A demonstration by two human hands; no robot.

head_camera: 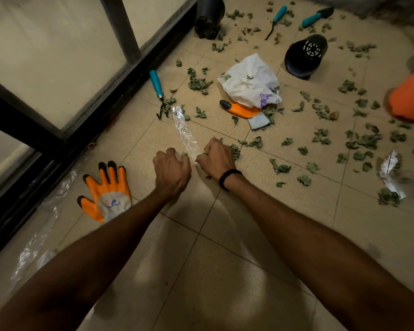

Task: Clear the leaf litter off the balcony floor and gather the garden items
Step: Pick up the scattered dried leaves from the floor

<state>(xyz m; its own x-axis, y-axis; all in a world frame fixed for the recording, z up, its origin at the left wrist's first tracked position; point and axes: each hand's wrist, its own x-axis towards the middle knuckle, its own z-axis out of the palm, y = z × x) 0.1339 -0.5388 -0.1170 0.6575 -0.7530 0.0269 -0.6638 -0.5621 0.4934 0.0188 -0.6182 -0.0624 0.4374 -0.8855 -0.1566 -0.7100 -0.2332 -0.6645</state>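
Dried green leaves [366, 140] lie scattered over the beige tiled floor [225, 247], thickest to the right. My left hand [171, 169] is curled with a leaf scrap showing at its fingertips. Close beside it, my right hand [216, 158] is curled around a clump of leaves, with more poking out at its sides. A clear plastic strip [184, 130] runs away between the two hands. One orange glove [108, 189] lies flat to the left of my left arm. A second orange glove [242, 109] sticks out from under a white plastic bag [249, 80].
A teal-handled hand rake [157, 87] lies by the black window frame [120, 91]. Further back lie a teal fork tool [276, 17], a teal trowel [316, 16], a tipped black pot [306, 56] and a black bag [208, 15]. An orange object [411, 96] is at right.
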